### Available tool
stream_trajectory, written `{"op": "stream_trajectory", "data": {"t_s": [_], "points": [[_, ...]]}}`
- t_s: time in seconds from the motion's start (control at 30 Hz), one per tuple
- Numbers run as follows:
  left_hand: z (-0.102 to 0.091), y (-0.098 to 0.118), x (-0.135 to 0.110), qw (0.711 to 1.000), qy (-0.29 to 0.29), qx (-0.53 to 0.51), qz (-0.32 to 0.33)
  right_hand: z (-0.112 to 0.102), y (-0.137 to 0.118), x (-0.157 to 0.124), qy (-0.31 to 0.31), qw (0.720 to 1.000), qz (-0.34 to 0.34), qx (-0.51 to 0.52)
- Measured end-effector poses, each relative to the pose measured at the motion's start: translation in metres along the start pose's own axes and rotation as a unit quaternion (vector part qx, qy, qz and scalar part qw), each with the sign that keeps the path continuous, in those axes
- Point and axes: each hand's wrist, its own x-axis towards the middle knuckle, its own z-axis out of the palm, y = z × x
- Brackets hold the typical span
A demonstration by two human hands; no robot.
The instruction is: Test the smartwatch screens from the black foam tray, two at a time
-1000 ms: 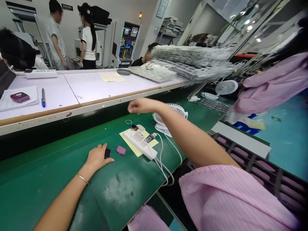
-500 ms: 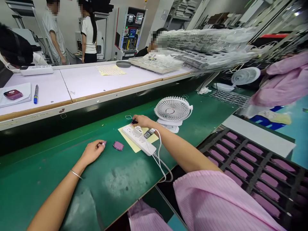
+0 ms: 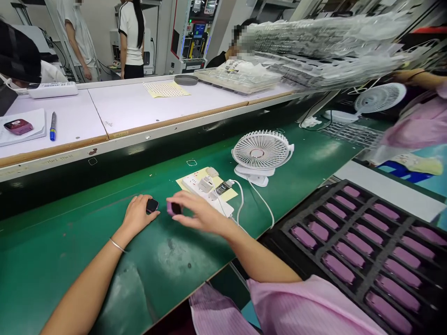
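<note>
My left hand point(image 3: 138, 215) rests on the green bench with its fingers closed round a small smartwatch body point(image 3: 152, 205), whose black rounded-square face shows. Just to its right, my right hand point(image 3: 200, 213) pinches another smartwatch body point(image 3: 171, 207) between thumb and fingers. That one has a purple shell and a dark face, and appears tilted on edge. A small gap separates the two pieces. Behind my right hand lies a white power strip point(image 3: 190, 182) on a yellow sheet point(image 3: 223, 191), with plugs and white cables in it.
A white fan point(image 3: 260, 151) stands behind the power strip. At right, a black foam tray point(image 3: 323, 251) holds several purple pieces. A raised white shelf point(image 3: 129, 109) runs along the back, bearing a marker pen point(image 3: 52, 126) and stacked clear plastic trays point(image 3: 314, 46). Other people are nearby.
My right hand has come back from the power strip towards my left hand, now with a purple-shelled smartwatch body. The purple piece on the bench between my hands no longer lies there. The view has shifted slightly.
</note>
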Motion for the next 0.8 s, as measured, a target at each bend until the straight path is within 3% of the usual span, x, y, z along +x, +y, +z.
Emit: {"op": "stream_trajectory", "data": {"t_s": [0.07,0.17,0.23,0.3,0.4,0.53,0.6,0.67,0.7,0.73,0.8], "points": [[-0.003,-0.002,0.001,0.999,-0.024,0.022,0.016,0.023,0.006,0.000,-0.073,0.993,0.002,-0.096],[-0.011,-0.007,0.001,0.997,-0.059,0.040,0.036,0.035,0.014,-0.002,-0.150,0.972,-0.004,-0.179],[-0.020,-0.007,0.000,0.995,-0.076,0.045,0.044,0.035,0.016,-0.007,-0.177,0.968,-0.013,-0.179],[-0.027,0.000,-0.004,0.994,-0.082,0.053,0.051,0.032,0.015,-0.014,-0.163,0.974,-0.012,-0.155],[-0.028,0.026,-0.012,0.991,-0.071,0.098,0.061,0.025,0.007,-0.028,-0.054,0.990,0.037,-0.129],[-0.003,0.063,-0.023,0.975,-0.048,0.212,0.043,0.009,-0.007,-0.060,0.148,0.976,0.093,-0.128],[0.010,0.071,-0.026,0.971,-0.041,0.234,0.024,-0.002,-0.008,-0.082,0.298,0.930,0.116,-0.181],[0.019,0.071,-0.026,0.973,-0.028,0.228,0.008,-0.014,-0.003,-0.105,0.421,0.855,0.176,-0.245],[0.021,0.069,-0.026,0.975,-0.020,0.221,0.003,-0.019,0.000,-0.115,0.437,0.837,0.217,-0.248],[0.022,0.067,-0.025,0.977,-0.013,0.213,0.000,-0.022,0.003,-0.125,0.423,0.840,0.255,-0.224],[0.023,0.062,-0.023,0.979,0.000,0.204,0.002,-0.024,0.008,-0.141,0.338,0.877,0.312,-0.135]]}}
